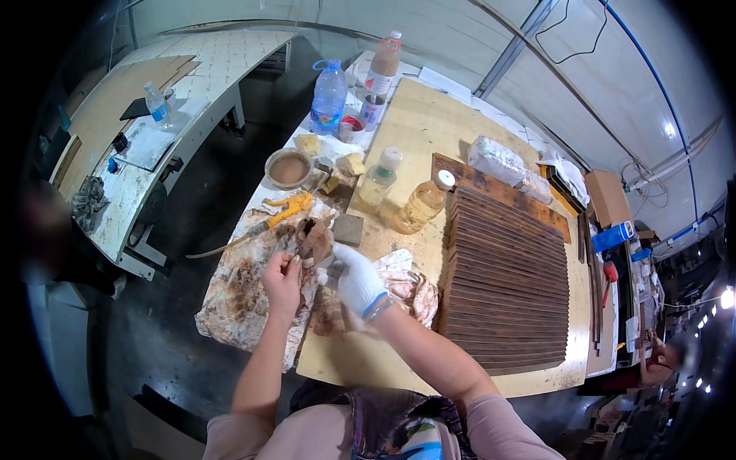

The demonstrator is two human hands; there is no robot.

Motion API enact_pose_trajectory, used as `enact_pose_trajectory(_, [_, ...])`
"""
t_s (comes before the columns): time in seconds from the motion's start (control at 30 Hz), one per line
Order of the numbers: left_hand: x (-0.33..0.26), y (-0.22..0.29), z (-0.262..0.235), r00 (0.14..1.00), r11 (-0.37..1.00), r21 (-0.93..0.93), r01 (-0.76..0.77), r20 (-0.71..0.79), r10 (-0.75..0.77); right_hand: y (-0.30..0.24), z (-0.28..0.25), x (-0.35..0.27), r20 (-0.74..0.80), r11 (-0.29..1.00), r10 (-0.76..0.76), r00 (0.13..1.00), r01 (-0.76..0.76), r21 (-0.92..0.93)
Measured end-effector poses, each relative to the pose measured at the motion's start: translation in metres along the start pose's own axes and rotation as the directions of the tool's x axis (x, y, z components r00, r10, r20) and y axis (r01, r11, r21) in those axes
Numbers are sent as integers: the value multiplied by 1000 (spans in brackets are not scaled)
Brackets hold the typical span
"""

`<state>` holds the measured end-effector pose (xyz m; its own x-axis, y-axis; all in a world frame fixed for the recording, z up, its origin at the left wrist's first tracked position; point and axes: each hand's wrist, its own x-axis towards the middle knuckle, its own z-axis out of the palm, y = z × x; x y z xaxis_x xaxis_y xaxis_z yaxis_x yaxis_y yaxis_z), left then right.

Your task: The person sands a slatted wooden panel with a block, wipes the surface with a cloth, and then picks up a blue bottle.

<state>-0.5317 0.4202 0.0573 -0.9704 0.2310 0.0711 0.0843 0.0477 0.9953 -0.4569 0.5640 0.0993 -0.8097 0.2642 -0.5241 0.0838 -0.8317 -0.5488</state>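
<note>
My left hand [282,285], bare, is closed with fingertips pinched at the lower left edge of a brown, crumpled sheet-like piece [314,241]; whether it is cloth or abrasive paper I cannot tell. A white knitted glove covers my right hand [357,282], whose fingers close at the piece's right side. Below them lies a brown-stained white cloth [244,285] on the table corner. A yellow air blow gun [290,205] with a hose rests just beyond, and a grey block [348,229] sits beside the piece. Right of my glove is another stained, crumpled rag [410,287].
Dark brown slatted strips [506,284] lie side by side at right. Two bottles of yellowish liquid, one a capped bottle [424,203], stand mid-table. A bowl of brown liquid [289,168], sponge pieces [353,164] and a blue-tinted jug [328,96] are farther back. Another workbench [230,69] stands left.
</note>
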Motion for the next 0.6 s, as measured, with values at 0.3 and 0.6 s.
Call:
enact_pose_trajectory(0.3, [-9, 0, 8, 996, 995, -63, -82, 27, 84, 0, 2, -2, -66, 1000, -23, 998, 24, 14])
enact_pose_trajectory(0.6, [39, -30, -2, 997, 996, 50, -72, 9, 72, -4, -17, -15, 63, 998, 54, 997, -57, 40])
